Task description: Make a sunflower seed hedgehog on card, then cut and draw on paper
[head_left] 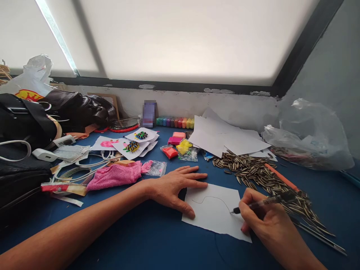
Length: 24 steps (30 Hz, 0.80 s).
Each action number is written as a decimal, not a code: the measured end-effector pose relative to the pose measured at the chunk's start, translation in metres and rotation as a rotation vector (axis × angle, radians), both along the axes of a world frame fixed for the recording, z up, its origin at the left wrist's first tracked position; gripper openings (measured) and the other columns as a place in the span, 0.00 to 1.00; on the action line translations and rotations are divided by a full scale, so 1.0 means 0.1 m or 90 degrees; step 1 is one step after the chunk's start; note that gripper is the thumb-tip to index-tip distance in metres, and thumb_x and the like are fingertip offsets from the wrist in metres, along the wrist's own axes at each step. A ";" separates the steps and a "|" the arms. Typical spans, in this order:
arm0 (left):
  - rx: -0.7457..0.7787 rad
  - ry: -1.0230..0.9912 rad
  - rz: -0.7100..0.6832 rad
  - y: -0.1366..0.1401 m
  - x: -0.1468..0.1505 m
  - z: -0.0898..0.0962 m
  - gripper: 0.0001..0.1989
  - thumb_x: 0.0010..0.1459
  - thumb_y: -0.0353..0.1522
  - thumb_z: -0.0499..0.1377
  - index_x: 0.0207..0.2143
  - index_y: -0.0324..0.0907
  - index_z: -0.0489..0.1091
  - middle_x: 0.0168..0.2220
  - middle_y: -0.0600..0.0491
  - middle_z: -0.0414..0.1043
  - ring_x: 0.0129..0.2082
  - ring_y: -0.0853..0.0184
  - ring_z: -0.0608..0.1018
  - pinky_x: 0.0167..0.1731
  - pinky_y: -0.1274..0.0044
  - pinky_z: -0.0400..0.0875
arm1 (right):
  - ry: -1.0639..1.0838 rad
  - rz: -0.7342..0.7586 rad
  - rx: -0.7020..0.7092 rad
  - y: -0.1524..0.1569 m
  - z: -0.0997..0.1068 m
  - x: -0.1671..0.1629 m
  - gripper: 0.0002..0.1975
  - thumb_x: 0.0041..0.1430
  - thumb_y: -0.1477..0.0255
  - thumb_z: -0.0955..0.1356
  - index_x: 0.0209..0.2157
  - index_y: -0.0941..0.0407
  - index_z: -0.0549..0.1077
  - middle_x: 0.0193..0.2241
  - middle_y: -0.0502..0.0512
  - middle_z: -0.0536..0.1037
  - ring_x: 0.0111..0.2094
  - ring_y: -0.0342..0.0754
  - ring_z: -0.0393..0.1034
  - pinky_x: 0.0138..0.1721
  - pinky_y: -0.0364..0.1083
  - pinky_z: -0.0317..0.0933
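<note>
A small white sheet of paper (213, 215) lies on the blue table (157, 240) in front of me. My left hand (174, 187) rests flat on its left edge, fingers spread, pinning it down. My right hand (264, 221) grips a black pen (264, 202) whose tip touches the paper at the end of a curved drawn line (213, 198).
A heap of striped sunflower seeds (261, 176) and an orange pencil (281, 178) lie right of the paper. Loose white sheets (225, 138), clay packets (180, 146), a pink cloth (115, 175), bags (33, 123) and a plastic bag (312, 138) crowd the back and sides.
</note>
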State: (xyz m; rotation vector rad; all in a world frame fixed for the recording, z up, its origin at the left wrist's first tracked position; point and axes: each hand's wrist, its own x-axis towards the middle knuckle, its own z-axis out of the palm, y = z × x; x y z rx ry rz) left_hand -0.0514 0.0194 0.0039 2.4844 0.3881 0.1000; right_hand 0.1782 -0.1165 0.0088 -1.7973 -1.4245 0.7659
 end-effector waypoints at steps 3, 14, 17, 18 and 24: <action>-0.003 -0.003 0.001 0.00 0.00 0.00 0.43 0.49 0.55 0.61 0.64 0.55 0.53 0.68 0.58 0.44 0.68 0.52 0.42 0.65 0.58 0.39 | 0.005 -0.009 0.000 -0.01 0.02 -0.02 0.11 0.53 0.64 0.64 0.20 0.52 0.64 0.11 0.44 0.68 0.16 0.43 0.67 0.19 0.39 0.61; -0.005 -0.005 0.003 0.00 0.00 0.00 0.43 0.48 0.55 0.62 0.64 0.56 0.53 0.68 0.58 0.44 0.68 0.52 0.42 0.65 0.58 0.39 | 0.008 0.019 -0.031 0.01 0.10 -0.03 0.12 0.50 0.63 0.64 0.18 0.52 0.62 0.12 0.45 0.69 0.16 0.44 0.67 0.19 0.40 0.61; -0.002 -0.004 0.002 0.00 0.00 0.00 0.43 0.49 0.55 0.62 0.64 0.55 0.54 0.68 0.57 0.44 0.68 0.53 0.42 0.65 0.59 0.38 | 0.016 -0.013 -0.012 -0.02 0.10 -0.07 0.12 0.52 0.64 0.64 0.19 0.52 0.62 0.12 0.45 0.68 0.17 0.44 0.67 0.20 0.40 0.59; -0.003 -0.005 0.001 0.00 0.00 0.00 0.43 0.49 0.55 0.62 0.64 0.55 0.54 0.68 0.57 0.44 0.68 0.53 0.42 0.65 0.59 0.38 | 0.016 -0.021 -0.002 -0.03 0.08 -0.07 0.12 0.53 0.64 0.63 0.19 0.52 0.62 0.12 0.45 0.67 0.17 0.43 0.66 0.20 0.40 0.58; -0.006 -0.006 0.002 0.00 0.00 0.00 0.43 0.48 0.55 0.62 0.64 0.55 0.53 0.68 0.57 0.44 0.68 0.52 0.43 0.65 0.59 0.38 | -0.020 0.005 0.069 -0.02 0.00 -0.05 0.16 0.56 0.60 0.63 0.19 0.52 0.64 0.12 0.44 0.58 0.14 0.41 0.54 0.15 0.40 0.51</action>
